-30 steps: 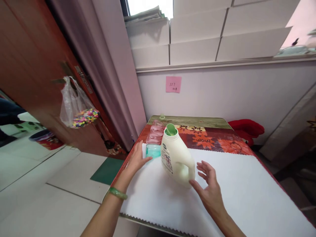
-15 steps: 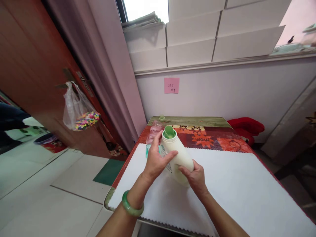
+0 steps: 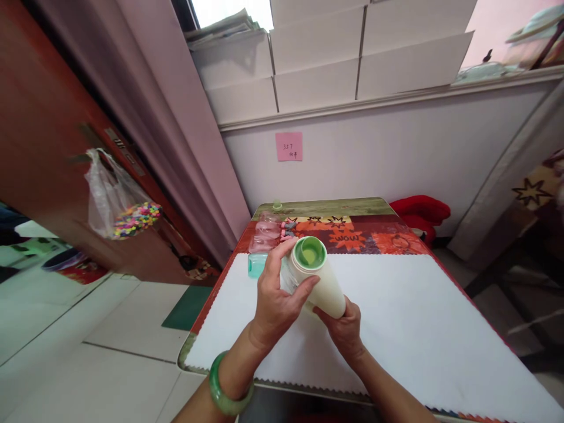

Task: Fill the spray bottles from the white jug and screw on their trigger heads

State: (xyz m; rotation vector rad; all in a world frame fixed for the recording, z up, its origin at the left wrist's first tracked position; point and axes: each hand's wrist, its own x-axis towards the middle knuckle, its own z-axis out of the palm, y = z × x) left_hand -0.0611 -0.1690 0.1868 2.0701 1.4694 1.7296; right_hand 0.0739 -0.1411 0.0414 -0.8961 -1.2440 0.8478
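My left hand (image 3: 279, 291) is wrapped around the upper side of a cream-coloured bottle (image 3: 328, 294), its thumb across the front below the neck. My right hand (image 3: 343, 329) grips the bottle's lower end. The bottle is tilted above the table with its uncapped mouth toward me. Inside the mouth shows a green pouring spout (image 3: 310, 252). Part of a label is visible beside my left palm, but its print is too blurred to read. Just left of my left fingers lies a clear teal bottle (image 3: 256, 265).
The table (image 3: 418, 329) has a white scalloped mat over a red patterned cover. Clear pink bottles (image 3: 264, 236) with pink and grey tops lie at its far left, near a small green cap (image 3: 277, 206). A bag of coloured pieces (image 3: 137, 218) hangs on the door.
The bottle has turned so its mouth faces me more, showing more of the green inside. My head view has shifted right, and both hands keep their hold.
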